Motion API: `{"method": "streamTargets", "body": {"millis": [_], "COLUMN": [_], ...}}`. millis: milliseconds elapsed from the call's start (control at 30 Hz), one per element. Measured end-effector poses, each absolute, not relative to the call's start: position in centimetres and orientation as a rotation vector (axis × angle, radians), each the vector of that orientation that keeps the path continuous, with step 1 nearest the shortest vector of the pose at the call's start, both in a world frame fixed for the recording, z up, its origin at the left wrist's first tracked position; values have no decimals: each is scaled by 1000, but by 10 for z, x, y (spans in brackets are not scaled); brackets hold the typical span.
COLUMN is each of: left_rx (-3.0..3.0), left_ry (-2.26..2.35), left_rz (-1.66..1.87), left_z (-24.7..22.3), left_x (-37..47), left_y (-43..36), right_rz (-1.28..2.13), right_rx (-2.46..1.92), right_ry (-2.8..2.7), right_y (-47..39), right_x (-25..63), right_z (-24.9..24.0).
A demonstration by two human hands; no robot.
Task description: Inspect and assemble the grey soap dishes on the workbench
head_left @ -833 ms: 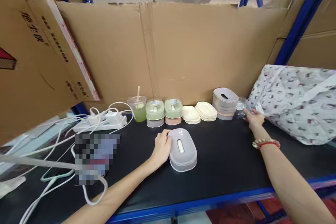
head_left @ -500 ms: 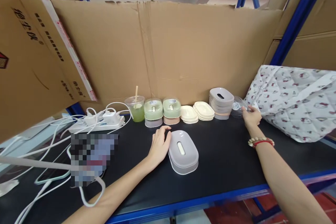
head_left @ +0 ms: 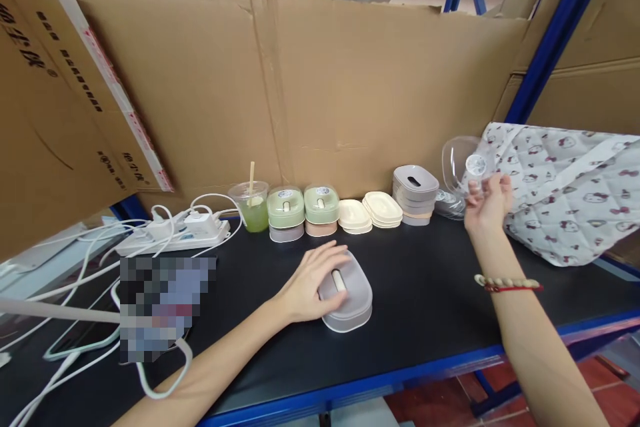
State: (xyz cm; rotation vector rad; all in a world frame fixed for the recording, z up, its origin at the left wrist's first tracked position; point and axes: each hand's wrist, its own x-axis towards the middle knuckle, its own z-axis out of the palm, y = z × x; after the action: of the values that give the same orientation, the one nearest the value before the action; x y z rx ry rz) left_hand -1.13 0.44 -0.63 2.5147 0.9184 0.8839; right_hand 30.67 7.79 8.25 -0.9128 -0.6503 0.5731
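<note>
Our left hand (head_left: pixel 310 280) lies flat, fingers spread, on the grey lidded box (head_left: pixel 347 297) in the middle of the black worktop (head_left: pixel 430 320). Our right hand (head_left: pixel 487 203) is closed on a clear plastic lid (head_left: pixel 460 163), raised above the worktop beside the stack of grey boxes (head_left: pixel 415 195).

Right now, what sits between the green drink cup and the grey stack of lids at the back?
Head view: between drink cup and grey stack stand two green-lidded boxes and two cream lid piles.

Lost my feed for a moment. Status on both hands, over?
Left hand flat on grey lidded box. Right hand holds clear lid raised above the shelf. Nothing between them.
</note>
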Motion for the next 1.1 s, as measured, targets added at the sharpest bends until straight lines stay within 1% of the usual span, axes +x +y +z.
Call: {"method": "streamTargets", "body": {"millis": [67, 133, 200, 267, 333, 400, 467, 567, 633, 800, 1100], "left_rx": [2530, 2463, 2394, 2301, 2214, 2183, 2148, 1979, 1894, 1858, 2083], "left_ry": [899, 997, 1111, 1238, 1326, 1340, 1337, 1337, 1314, 1227, 927], "left_rz": [719, 698, 832, 1047, 1245, 1318, 1280, 1157, 1070, 1024, 845], "left_z": [-6, -7, -12, -17, -20, -20, -16, -11, -11, -15, -2], "left_x": [-9, -7, -6, -7, -10, -13, -15, -15, -14, -19, -34], "left_y": [4, 3, 4, 7, 10, 13, 16, 18, 19, 23, 29], "right_rz": [721, 1026, 1316, 1518, 1646, 1715, 1646, 1308, 1174, 1201, 1111], "right_rx": [-868, -919, -1070, -1213, -1296, -1322, -1343, -1408, -1439, -1378, -1315], "right_ry": [-677, -772, -957, -1168, -1324, -1440, -1576, -1826, -1941, -2041, -2112], "right_y": [62, 49, 41, 36, 33, 30, 28, 27, 27, 28, 28], "right_x": [277, 248, 223, 206, 194, 187, 183, 181, 182, 183, 182], "right_z": [89, 88, 80, 68, 56, 46, 40, 34, 30, 25, 24]}}
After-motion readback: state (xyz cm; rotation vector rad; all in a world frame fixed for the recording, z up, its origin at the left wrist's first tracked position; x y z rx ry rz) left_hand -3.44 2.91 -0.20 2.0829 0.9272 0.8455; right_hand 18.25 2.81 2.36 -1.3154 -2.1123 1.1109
